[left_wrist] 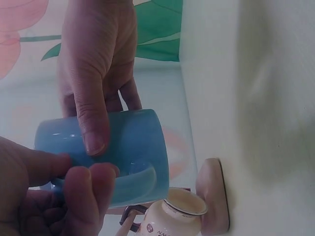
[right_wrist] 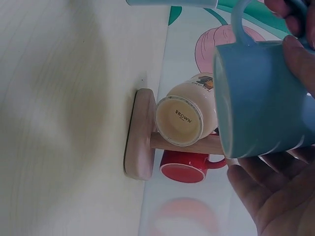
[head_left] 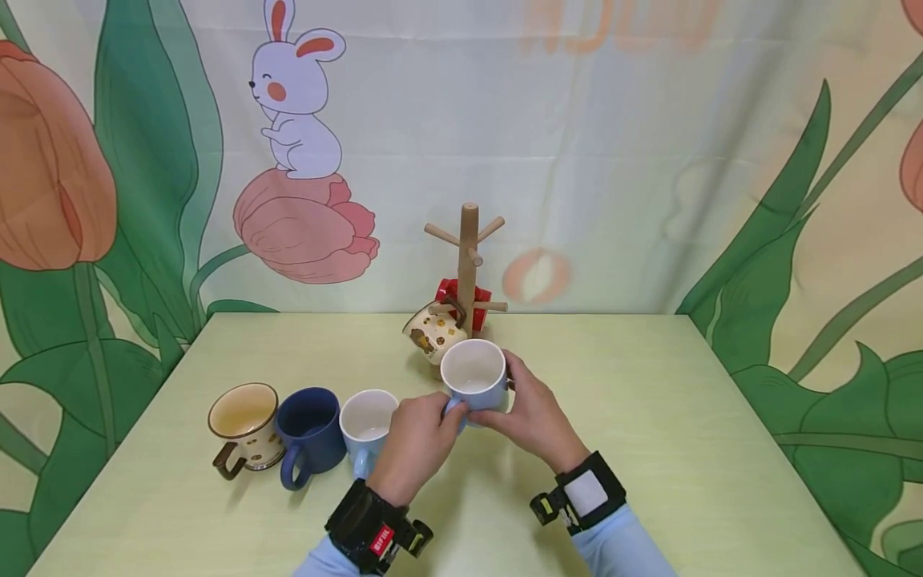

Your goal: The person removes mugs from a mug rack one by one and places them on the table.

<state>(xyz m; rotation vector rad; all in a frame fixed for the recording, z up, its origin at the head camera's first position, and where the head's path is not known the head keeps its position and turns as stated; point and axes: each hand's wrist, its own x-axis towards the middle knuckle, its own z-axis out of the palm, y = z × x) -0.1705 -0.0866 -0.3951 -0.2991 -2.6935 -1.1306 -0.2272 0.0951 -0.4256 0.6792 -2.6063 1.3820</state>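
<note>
On the table (head_left: 649, 449), at the left, a cream mug (head_left: 245, 425), a navy mug (head_left: 312, 433) and a pale blue mug (head_left: 366, 425) stand in a row, touching or nearly so. Just right of them the left hand (head_left: 414, 445) pinches the handle of a light blue mug (head_left: 473, 377), thumb and fingers curled round it. This mug is lifted clear of the table, tilted, held between both hands in front of the wooden rack (head_left: 469, 264). The right hand (head_left: 530, 417) cups the mug's far side, with the fingers wrapped round the wall and the thumb across it.

Behind the hands, the rack already carries a spotted mug (head_left: 433, 332) and a red mug (head_left: 453, 292) on its low pegs; the upper pegs are bare.

Risks, as I judge them: the raised mug hangs close to the spotted one, so a careless swing could knock it off its peg or tip the rack. The left forearm passes near the pale blue mug and could nudge it.
</note>
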